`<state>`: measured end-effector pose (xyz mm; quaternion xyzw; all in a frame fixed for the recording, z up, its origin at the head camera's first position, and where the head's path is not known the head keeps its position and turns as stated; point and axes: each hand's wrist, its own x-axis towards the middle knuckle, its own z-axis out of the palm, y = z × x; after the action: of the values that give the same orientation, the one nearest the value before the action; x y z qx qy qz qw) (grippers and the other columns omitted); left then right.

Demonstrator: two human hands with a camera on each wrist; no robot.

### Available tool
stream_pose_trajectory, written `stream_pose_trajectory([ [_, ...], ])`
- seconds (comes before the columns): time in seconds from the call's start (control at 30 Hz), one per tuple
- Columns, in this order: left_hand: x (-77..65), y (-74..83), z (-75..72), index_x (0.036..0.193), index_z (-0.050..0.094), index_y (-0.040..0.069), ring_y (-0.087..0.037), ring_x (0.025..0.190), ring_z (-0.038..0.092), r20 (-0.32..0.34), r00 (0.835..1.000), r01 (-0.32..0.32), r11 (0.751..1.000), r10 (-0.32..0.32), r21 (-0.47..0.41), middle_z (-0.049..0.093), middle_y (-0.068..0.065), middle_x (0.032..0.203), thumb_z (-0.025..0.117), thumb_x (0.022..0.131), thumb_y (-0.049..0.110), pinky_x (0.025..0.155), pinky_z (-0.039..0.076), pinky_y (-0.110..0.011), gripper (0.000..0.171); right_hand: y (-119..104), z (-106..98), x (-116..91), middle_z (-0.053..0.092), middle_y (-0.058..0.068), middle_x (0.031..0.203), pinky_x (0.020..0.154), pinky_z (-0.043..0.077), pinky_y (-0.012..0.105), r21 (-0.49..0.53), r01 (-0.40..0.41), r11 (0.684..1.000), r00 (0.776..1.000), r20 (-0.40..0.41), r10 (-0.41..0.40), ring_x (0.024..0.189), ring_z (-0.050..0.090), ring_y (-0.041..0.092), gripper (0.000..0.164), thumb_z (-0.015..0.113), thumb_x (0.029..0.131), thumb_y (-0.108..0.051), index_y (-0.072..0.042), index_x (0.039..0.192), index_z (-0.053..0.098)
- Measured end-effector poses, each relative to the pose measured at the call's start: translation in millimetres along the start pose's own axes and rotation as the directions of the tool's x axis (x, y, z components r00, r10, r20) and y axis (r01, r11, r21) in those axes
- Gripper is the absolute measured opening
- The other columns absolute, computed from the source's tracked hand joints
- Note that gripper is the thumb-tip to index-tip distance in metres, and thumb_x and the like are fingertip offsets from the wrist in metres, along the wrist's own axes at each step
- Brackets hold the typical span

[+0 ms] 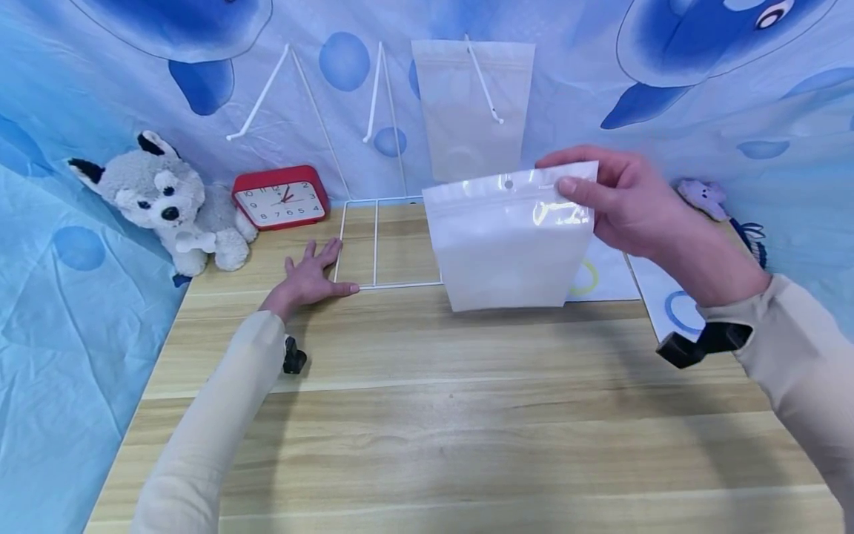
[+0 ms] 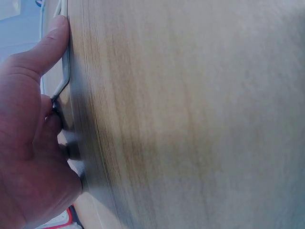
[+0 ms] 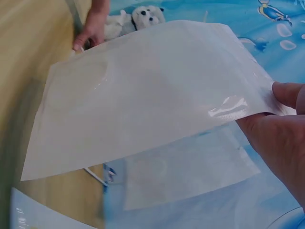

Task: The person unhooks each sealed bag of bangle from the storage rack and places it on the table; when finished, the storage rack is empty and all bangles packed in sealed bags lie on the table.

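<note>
My right hand (image 1: 634,196) pinches the top right corner of a white zip bag (image 1: 510,245) between thumb and fingers. The bag hangs above the table, a small hole near its top edge. In the right wrist view the bag (image 3: 143,95) spreads out flat from the thumb. On the table, my left hand (image 1: 310,278) lies with fingers spread. Its thumb rests on the front left corner of a white wire display rack (image 1: 376,245); the left wrist view shows the thumb along the wire. A second white bag (image 1: 477,111) hangs from the rack's right hook.
Two bare hooks (image 1: 260,93) jut from the rack's left and middle. A red clock (image 1: 282,198) and a plush husky (image 1: 173,200) stand left of it. White sheets with coloured rings (image 1: 680,311) and a purple toy (image 1: 703,196) lie at right. Blue printed cloth hangs behind.
</note>
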<state>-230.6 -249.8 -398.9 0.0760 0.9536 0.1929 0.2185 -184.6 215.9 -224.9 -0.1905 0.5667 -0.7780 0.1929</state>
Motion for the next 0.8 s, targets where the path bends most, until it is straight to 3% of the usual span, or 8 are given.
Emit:
stream_pose_trajectory([
  [0.2, 1.3, -1.2, 0.1, 0.162, 0.003, 0.015, -0.040, 0.148, -0.017, -0.003, 1.000, -0.001, 1.000, 0.001, -0.003, -0.001, -0.008, 0.167, 0.067, 0.087, 0.061, 0.107, -0.017, -0.069, 0.108, 17, -2, -24, 0.068, 0.015, 0.117, 0.077, 0.059, 0.034, 0.008, -0.086, 0.996, 0.995, 0.051, 0.086, 0.097, 0.069, 0.023, 0.028, 0.055, 0.101, 0.001, -0.004, 0.126, 0.068],
  [0.37, 1.5, -1.2, 0.2, 0.162, 0.004, 0.016, -0.039, 0.148, -0.017, -0.008, 1.000, -0.001, 1.000, 0.001, -0.005, -0.001, -0.008, 0.167, 0.067, 0.087, 0.060, 0.107, -0.017, -0.069, 0.107, 29, 1, -44, 0.066, 0.015, 0.122, 0.076, 0.060, 0.037, -0.025, -0.112, 0.993, 0.991, 0.070, 0.114, 0.099, 0.068, 0.024, 0.032, 0.050, 0.103, 0.003, -0.006, 0.128, 0.068],
  [0.6, 0.4, 1.5, -0.1, 0.162, 0.004, 0.015, -0.040, 0.148, -0.017, -0.012, 1.000, -0.004, 1.000, 0.004, -0.009, 0.000, -0.009, 0.167, 0.068, 0.088, 0.057, 0.107, -0.017, -0.069, 0.106, 50, 0, -58, 0.065, 0.016, 0.123, 0.079, 0.059, 0.039, 0.091, -0.136, 0.986, 0.969, 0.220, 0.114, 0.104, 0.067, 0.025, 0.038, 0.042, 0.104, 0.008, -0.006, 0.131, 0.065],
  [0.7, -0.4, 2.2, -0.5, 0.162, 0.004, 0.015, -0.040, 0.148, -0.017, -0.008, 1.000, -0.003, 1.000, 0.003, -0.010, -0.001, -0.009, 0.167, 0.067, 0.088, 0.058, 0.107, -0.017, -0.069, 0.106, 57, -2, -53, 0.067, 0.015, 0.121, 0.079, 0.059, 0.037, 0.080, -0.144, 0.986, 0.977, 0.172, 0.129, 0.103, 0.068, 0.024, 0.036, 0.044, 0.103, 0.007, -0.006, 0.129, 0.067],
  [0.77, -0.6, 2.8, -0.5, 0.162, 0.003, 0.015, -0.040, 0.148, -0.018, -0.003, 1.000, -0.001, 1.000, 0.001, -0.008, -0.002, -0.009, 0.167, 0.067, 0.088, 0.059, 0.107, -0.017, -0.069, 0.107, 61, -4, -47, 0.069, 0.009, 0.103, 0.067, 0.055, 0.021, 0.037, -0.143, 0.989, 0.986, 0.088, 0.139, 0.080, 0.065, 0.014, 0.034, 0.048, 0.103, 0.005, -0.008, 0.125, 0.070],
  [0.8, -0.5, 2.9, -0.3, 0.162, 0.002, 0.015, -0.040, 0.148, -0.018, 0.000, 1.000, 0.000, 1.000, 0.000, -0.008, -0.002, -0.009, 0.167, 0.067, 0.088, 0.059, 0.107, -0.017, -0.069, 0.107, 62, -6, -43, 0.066, 0.004, 0.089, 0.058, 0.047, 0.016, 0.009, -0.147, 0.989, 0.988, 0.040, 0.146, 0.067, 0.058, 0.010, 0.032, 0.051, 0.102, 0.004, -0.010, 0.123, 0.072],
])
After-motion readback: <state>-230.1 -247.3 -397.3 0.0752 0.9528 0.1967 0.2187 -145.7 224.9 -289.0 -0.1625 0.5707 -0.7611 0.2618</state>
